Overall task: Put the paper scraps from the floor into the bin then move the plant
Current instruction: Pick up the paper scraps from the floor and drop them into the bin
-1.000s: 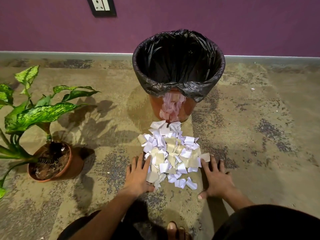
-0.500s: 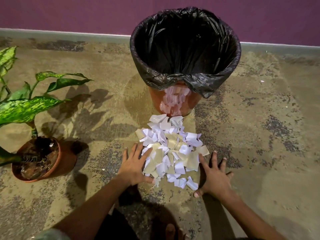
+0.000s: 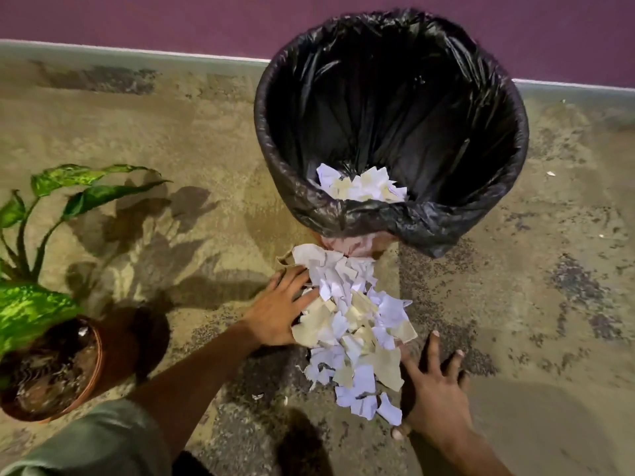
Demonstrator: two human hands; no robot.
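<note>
A pile of white and cream paper scraps point(image 3: 354, 324) lies on the floor in front of the bin point(image 3: 481, 214), a brown bin lined with a black bag. More scraps point(image 3: 360, 185) lie inside the bin at its near side. My left hand point(image 3: 280, 309) lies flat with spread fingers against the pile's left edge. My right hand point(image 3: 434, 389) lies flat with spread fingers at the pile's lower right edge. The plant point(image 3: 44, 304) with green mottled leaves stands in a brown pot point(image 3: 113, 359) at the far left.
A purple wall point(image 3: 171, 18) with a pale skirting runs along the back behind the bin. The floor point(image 3: 549, 304) is worn, patchy concrete with a few tiny scraps point(image 3: 550, 173) scattered to the right of the bin.
The camera has moved forward and over the bin, so scraps inside it now show. Both hands have pressed in against the pile, which is narrower and longer.
</note>
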